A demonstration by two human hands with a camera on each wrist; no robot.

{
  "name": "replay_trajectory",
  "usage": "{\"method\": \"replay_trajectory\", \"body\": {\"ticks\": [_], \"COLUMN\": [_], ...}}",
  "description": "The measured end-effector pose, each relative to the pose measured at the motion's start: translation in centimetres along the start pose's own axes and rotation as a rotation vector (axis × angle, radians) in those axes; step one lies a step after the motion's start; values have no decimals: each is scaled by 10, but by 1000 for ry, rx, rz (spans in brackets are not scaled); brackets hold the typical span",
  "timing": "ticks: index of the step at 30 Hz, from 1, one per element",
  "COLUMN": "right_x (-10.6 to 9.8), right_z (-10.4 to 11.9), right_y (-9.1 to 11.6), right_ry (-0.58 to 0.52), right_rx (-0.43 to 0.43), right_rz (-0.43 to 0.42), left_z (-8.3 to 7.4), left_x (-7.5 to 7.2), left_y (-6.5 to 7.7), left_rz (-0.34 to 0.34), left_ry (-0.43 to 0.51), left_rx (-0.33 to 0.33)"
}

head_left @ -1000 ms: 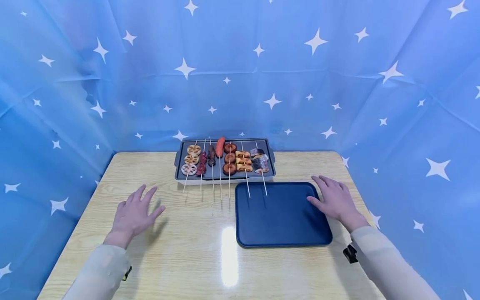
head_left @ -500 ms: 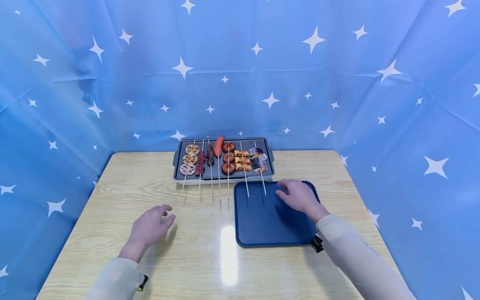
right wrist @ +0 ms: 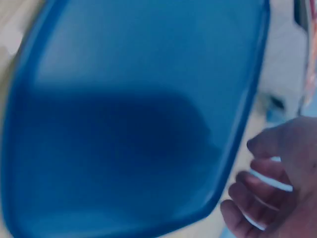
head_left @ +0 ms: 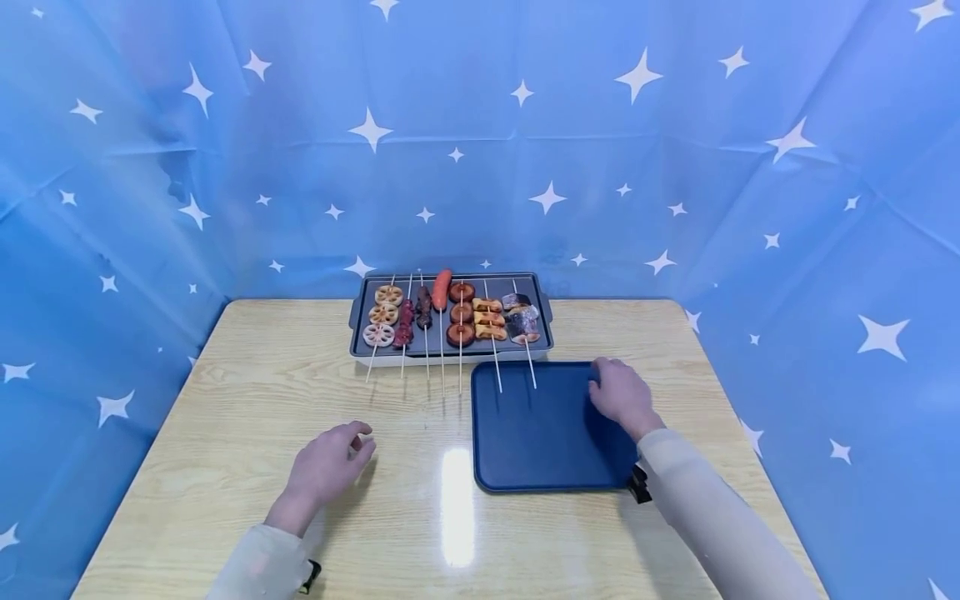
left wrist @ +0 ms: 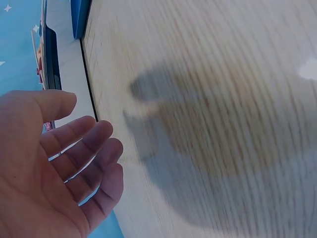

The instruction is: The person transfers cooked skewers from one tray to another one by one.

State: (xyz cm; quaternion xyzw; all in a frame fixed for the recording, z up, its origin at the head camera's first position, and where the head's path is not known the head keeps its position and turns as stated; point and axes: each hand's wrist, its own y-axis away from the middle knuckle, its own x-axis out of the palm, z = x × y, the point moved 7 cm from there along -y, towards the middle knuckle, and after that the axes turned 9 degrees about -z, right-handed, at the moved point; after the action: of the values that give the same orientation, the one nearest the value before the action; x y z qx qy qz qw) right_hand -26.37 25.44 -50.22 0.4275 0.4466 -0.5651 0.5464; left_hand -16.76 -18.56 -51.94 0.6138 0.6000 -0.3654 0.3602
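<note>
My right hand (head_left: 622, 395) hovers over the back right part of a dark blue tray (head_left: 540, 442). In the right wrist view its loosely bent fingers (right wrist: 257, 191) show beside the tray's rim, holding nothing. My left hand (head_left: 330, 460) hangs over the wooden table left of the tray. Its palm is bare in the left wrist view, with the fingers (left wrist: 101, 148) slightly bent. Behind the tray stands a grill pan (head_left: 363, 337) bearing several skewers: lotus root slices (head_left: 383, 314), dark red meat (head_left: 403, 325), a sausage (head_left: 442, 292), mushrooms (head_left: 461, 312), yellow pieces (head_left: 489, 319) and fish (head_left: 522, 321).
The light wooden table (head_left: 225, 433) ends at a blue curtain (head_left: 450, 192) with white stars on the back and sides. Skewer sticks (head_left: 460, 375) jut over the grill pan's front edge, and two of them (head_left: 531, 367) overlap the tray in the head view.
My right hand has swung left over the tray from its right side, then shifted slightly back right. My left hand has moved right and toward me. The tray and skewers have not moved.
</note>
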Motion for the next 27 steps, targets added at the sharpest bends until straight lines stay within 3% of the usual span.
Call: {"method": "replay_trajectory", "body": {"ticks": [7, 13, 20, 27], "right_x": [0, 2, 0, 3], "right_z": [-54, -78, -85, -75], "right_y": [11, 22, 31, 33], "right_ry": [37, 5, 7, -11], "right_rx": [101, 180, 170, 117], "right_rz": [-52, 78, 139, 85], "left_z": [-4, -3, 0, 0], "left_x": [3, 2, 1, 3], "left_y": [0, -1, -2, -3], "left_rz": [1, 13, 10, 0], "left_ry": [-10, -9, -18, -12], "left_rx": [-1, -5, 3, 2]}}
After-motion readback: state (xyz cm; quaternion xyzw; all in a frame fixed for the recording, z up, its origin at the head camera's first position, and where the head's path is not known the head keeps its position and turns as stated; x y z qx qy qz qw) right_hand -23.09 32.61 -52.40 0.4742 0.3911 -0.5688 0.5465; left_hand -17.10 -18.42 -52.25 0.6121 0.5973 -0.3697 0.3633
